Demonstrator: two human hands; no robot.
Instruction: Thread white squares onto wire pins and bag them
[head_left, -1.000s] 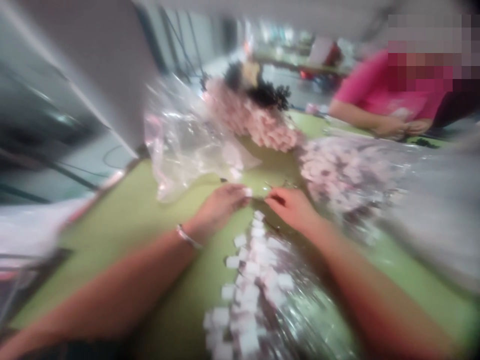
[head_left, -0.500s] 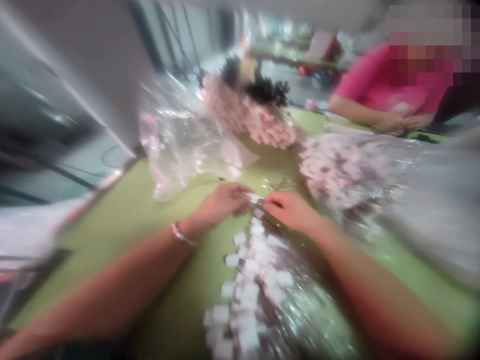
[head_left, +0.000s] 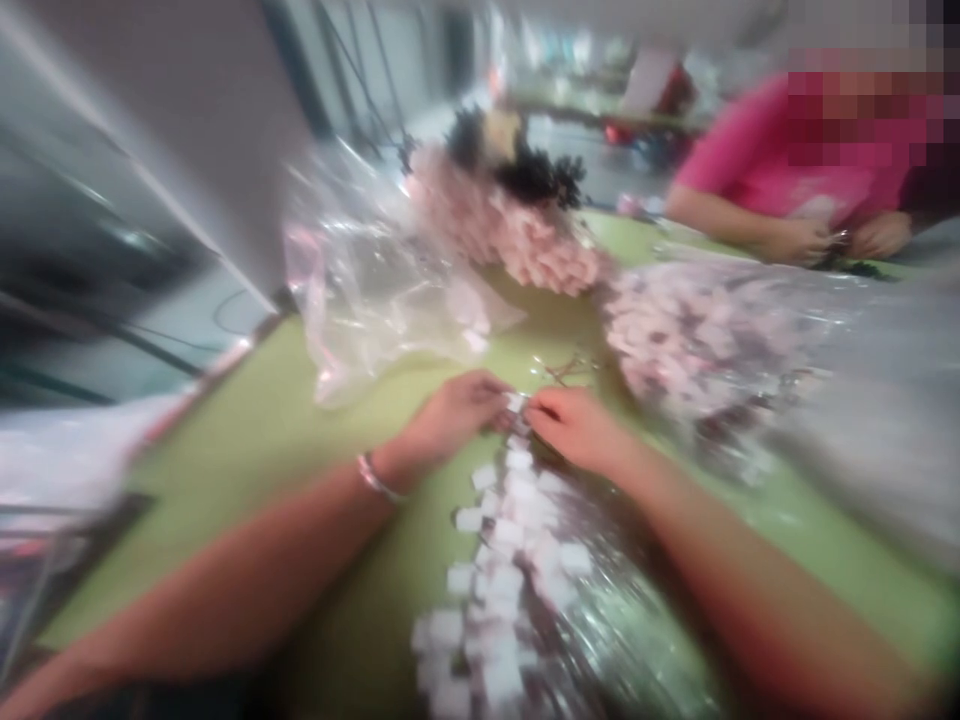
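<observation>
My left hand [head_left: 469, 405], with a bracelet at its wrist, is closed in a pinch on a small white tag [head_left: 515, 402]. Fingertips of my right hand [head_left: 574, 420] press together at the tag's right edge, close to the left fingertips. Whatever else they grip there is too blurred to make out. Just below both hands begins a long row of white tags [head_left: 504, 580], running down toward me. These lie along clear plastic wrapping [head_left: 615, 590] on the green table [head_left: 330, 440].
A crumpled clear plastic bag [head_left: 375, 290] lies beyond my left hand. Pink artificial flowers [head_left: 547, 245] with dark foliage sit at the back, pale wrapped flowers [head_left: 675, 330] to the right. Thin wire-like pieces [head_left: 566, 368] lie near my right hand. A co-worker in pink [head_left: 810, 190] works across the table.
My two hands have drawn slightly closer together around the white tag. The co-worker's hands have moved apart a little, with a small shiny thing between them. The view has shifted slightly.
</observation>
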